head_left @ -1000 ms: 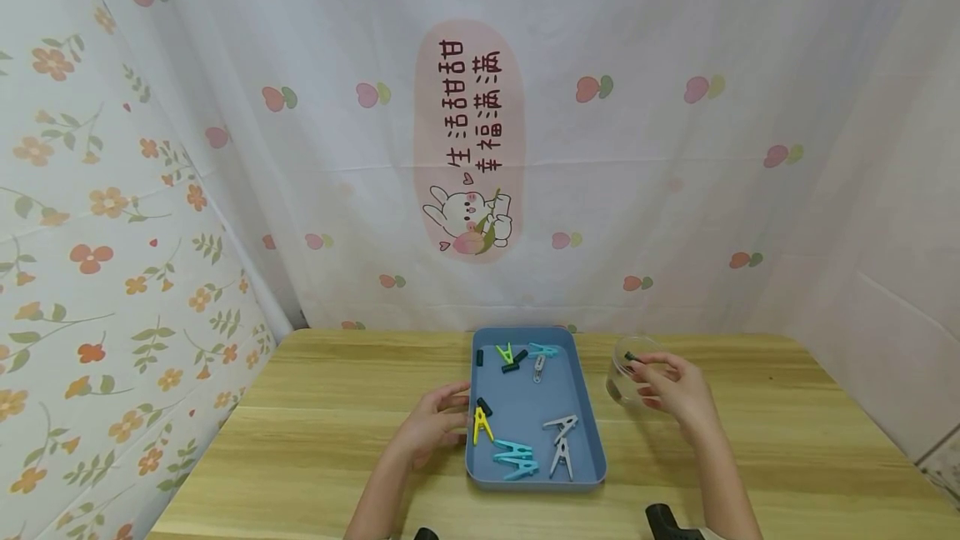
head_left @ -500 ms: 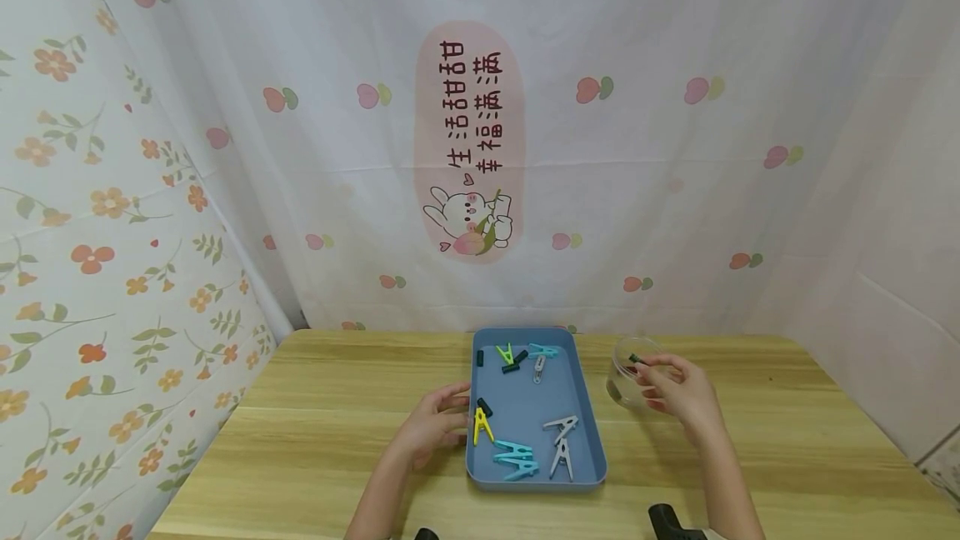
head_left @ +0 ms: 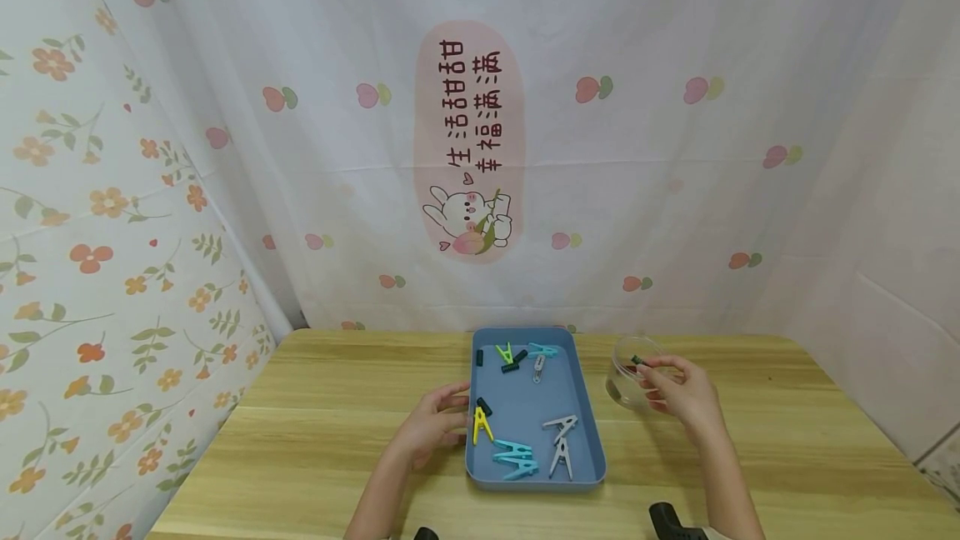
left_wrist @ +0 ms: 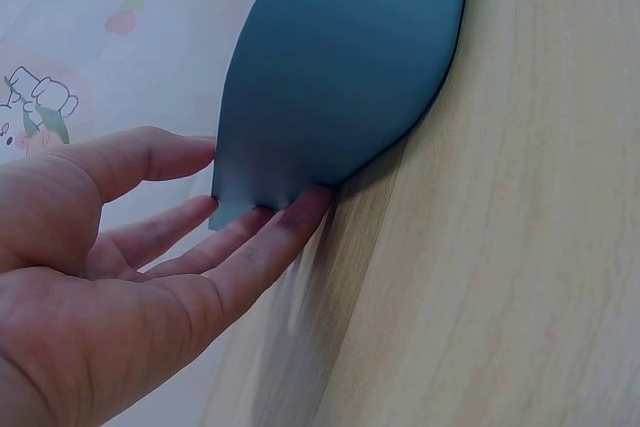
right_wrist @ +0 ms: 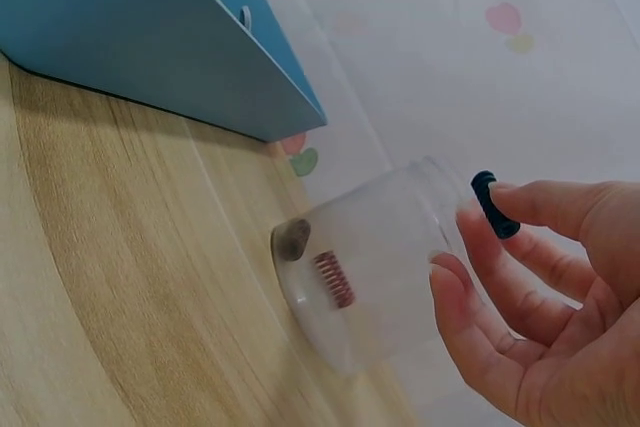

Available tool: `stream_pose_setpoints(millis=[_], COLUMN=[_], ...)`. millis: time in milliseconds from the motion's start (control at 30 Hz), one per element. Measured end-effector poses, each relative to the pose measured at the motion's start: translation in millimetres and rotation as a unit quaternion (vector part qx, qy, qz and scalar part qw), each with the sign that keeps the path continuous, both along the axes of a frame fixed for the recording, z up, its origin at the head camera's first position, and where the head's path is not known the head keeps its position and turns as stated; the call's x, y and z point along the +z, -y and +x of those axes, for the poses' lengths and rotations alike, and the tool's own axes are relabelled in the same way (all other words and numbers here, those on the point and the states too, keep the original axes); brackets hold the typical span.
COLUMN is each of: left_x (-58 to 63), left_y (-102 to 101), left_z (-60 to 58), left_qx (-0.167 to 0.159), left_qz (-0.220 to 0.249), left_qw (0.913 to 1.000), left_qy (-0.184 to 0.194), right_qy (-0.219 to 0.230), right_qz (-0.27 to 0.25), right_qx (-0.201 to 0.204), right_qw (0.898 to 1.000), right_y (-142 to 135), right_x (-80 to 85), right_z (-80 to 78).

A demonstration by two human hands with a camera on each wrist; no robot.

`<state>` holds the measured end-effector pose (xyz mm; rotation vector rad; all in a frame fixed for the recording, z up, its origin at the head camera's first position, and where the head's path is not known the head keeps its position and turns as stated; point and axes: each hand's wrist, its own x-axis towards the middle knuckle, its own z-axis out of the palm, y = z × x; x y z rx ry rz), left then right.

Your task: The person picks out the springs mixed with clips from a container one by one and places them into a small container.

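Currently, a dark green ribbed piece [right_wrist: 497,205] is pinched in the right hand [head_left: 681,390] at the mouth of a clear jar [right_wrist: 390,257]
The curtain [head_left: 322,132] carries printed characters [head_left: 456,98] turned sideways, legible as 生活甜甜 and 幸福满满; right thumb and fingers are clamped on the piece, though contact with the jar cannot be confirmed; left hand [head_left: 433,423] has its digits apart, tips touching the outer wall of the blue tray [head_left: 525,403]; the right wrist view clearly shows a brown lump [right_wrist: 291,239] and a reddish coil [right_wrist: 334,279] inside the jar, indistinct from the head, while only the head view shows the tray's yellow clothespin [head_left: 481,423] and grey clothespins [head_left: 561,457]
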<state>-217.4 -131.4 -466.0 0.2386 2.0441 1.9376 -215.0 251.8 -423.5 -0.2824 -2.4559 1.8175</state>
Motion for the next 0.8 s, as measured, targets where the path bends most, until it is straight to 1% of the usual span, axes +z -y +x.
stream_pose_setpoints(millis=[267, 800], left_x=[0.5, 0.4], left_y=[0.5, 0.8], left_z=[0.0, 0.8], left_qx=[-0.001, -0.002], left_qz=[0.001, -0.001], left_qw=[1.0, 1.0], left_qy=[0.001, 0.001], right_qy=[-0.004, -0.003], right_qz=[0.003, -0.007], right_qx=[-0.005, -0.017], right_qw=[1.0, 1.0], right_y=[-0.6, -3.2], right_x=[-1.4, -5.9], right_z=[0.0, -3.1])
